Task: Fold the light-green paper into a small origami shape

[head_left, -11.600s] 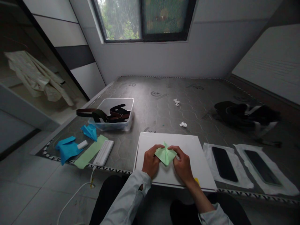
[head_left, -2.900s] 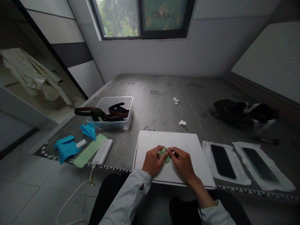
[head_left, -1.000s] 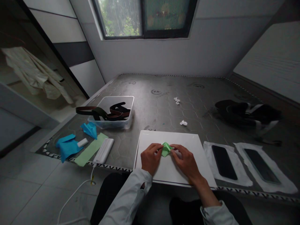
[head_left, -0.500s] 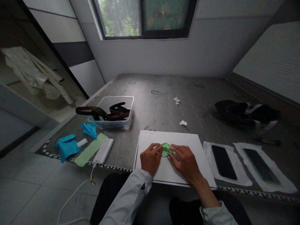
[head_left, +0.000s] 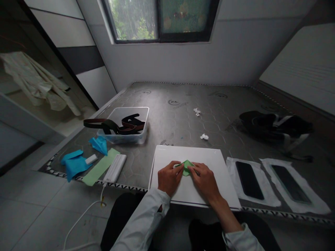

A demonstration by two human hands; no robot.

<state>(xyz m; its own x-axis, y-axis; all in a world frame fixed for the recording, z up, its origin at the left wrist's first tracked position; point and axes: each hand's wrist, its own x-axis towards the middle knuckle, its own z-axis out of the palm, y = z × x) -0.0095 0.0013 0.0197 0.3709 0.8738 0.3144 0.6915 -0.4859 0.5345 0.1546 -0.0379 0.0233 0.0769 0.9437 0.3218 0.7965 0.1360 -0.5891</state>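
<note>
A small piece of folded green paper lies over the white box, between my two hands. My left hand grips its left side, thumb and fingers closed on the edge. On the other side my right hand pinches the paper's right part with thumb and forefinger. Both hands rest low over the box lid, their fingertips close together. The fingers partly cover the paper, so its full folded shape is hidden.
Left of the box lie a white power strip, a light green paper strip, blue paper and a clear bin with belts. Two phones on white sheets lie right; a black bag sits behind. Crumpled tissue lies beyond the box.
My right hand has shifted slightly left and its fingers have drawn in on the green paper. The paper now looks narrower, and the hands are closer together.
</note>
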